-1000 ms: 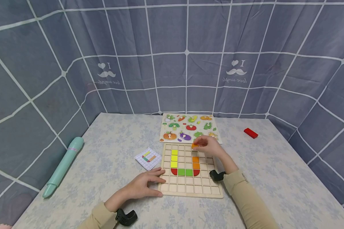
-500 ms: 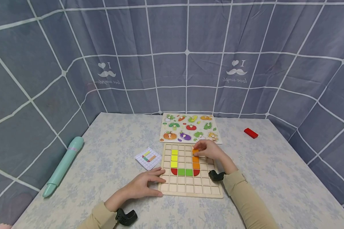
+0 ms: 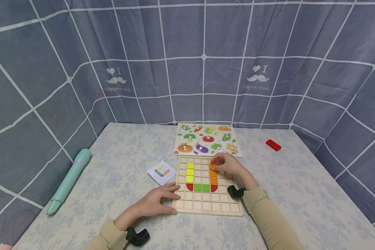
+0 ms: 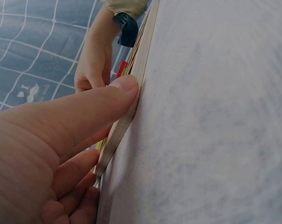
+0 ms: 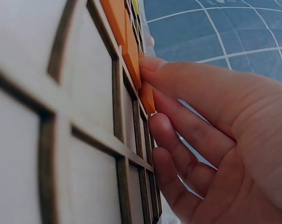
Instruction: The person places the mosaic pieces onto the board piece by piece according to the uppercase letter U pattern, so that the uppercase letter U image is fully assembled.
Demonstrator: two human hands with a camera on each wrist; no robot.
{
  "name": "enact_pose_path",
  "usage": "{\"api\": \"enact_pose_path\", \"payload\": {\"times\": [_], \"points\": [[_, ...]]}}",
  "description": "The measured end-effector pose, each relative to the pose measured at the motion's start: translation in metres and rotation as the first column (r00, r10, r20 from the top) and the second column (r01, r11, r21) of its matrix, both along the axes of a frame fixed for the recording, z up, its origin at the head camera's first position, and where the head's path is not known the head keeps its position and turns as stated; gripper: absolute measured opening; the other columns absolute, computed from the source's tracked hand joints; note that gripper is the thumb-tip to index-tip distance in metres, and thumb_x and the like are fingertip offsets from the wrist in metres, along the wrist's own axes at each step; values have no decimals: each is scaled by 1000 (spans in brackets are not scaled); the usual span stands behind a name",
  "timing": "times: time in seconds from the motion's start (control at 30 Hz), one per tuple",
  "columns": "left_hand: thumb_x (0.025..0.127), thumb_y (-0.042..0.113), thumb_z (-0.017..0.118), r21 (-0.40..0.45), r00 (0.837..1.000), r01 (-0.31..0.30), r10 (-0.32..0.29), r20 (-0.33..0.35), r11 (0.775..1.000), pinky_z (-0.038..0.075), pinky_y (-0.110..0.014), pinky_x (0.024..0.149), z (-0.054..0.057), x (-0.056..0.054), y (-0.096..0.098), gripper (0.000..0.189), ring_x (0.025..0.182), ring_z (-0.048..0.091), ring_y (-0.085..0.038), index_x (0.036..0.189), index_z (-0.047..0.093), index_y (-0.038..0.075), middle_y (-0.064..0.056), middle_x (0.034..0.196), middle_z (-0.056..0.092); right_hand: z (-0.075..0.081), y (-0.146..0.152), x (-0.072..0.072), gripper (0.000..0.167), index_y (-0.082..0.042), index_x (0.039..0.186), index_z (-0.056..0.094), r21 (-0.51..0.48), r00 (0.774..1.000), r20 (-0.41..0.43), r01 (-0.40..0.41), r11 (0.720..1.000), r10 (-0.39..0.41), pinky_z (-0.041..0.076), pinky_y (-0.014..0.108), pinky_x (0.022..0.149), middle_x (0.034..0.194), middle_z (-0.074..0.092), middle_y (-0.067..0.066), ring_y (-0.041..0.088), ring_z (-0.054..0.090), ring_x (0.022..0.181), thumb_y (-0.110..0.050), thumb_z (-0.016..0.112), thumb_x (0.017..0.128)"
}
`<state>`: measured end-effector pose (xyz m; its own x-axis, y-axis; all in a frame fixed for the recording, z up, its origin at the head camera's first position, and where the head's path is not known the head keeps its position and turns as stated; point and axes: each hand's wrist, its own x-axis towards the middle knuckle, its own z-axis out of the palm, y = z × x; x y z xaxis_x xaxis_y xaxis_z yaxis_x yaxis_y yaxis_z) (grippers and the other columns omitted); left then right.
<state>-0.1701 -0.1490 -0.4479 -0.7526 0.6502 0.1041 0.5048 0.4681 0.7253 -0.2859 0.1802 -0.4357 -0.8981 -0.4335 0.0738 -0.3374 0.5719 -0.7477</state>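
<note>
In the head view my right hand [image 3: 231,164] pinches an orange square tile [image 3: 213,166] at the upper right of a gridded wooden board [image 3: 206,207]. The right wrist view shows the thumb and forefinger on this orange tile [image 5: 147,97], at the end of a line of orange tiles. My left hand [image 3: 156,201] rests against the board's left edge, its fingers fairly straight and the thumb near the lower corner. On the board, yellow tiles [image 3: 190,172], red rounded corner tiles [image 3: 190,187], green tiles [image 3: 201,188] and orange tiles [image 3: 214,180] form a U.
A small pattern card [image 3: 161,173] lies left of the board. Behind it is a vegetable peg puzzle [image 3: 203,134]. A red block [image 3: 273,145] sits far right, a mint-green tube-shaped object [image 3: 69,182] far left. A gridded curtain [image 3: 187,78] surrounds the table.
My right hand has brought the orange tile down and slightly towards me, into the line of orange tiles. In the last half second it hardly moves. The left hand stays put.
</note>
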Motion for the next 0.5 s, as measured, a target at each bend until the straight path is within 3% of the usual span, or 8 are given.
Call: {"api": "enact_pose_path", "payload": {"times": [0.5], "points": [[77,40,75,1,1000,5,-5,2,1000,26,-50,108,-1,-1,1,48,137,29,-28,116,68,11,-5,143,44,3,2,4,25,-6,102,66,14,1000,8,-20,1000,20,49,37,83,97,66,3,20,59,89,-19,74,82]]}}
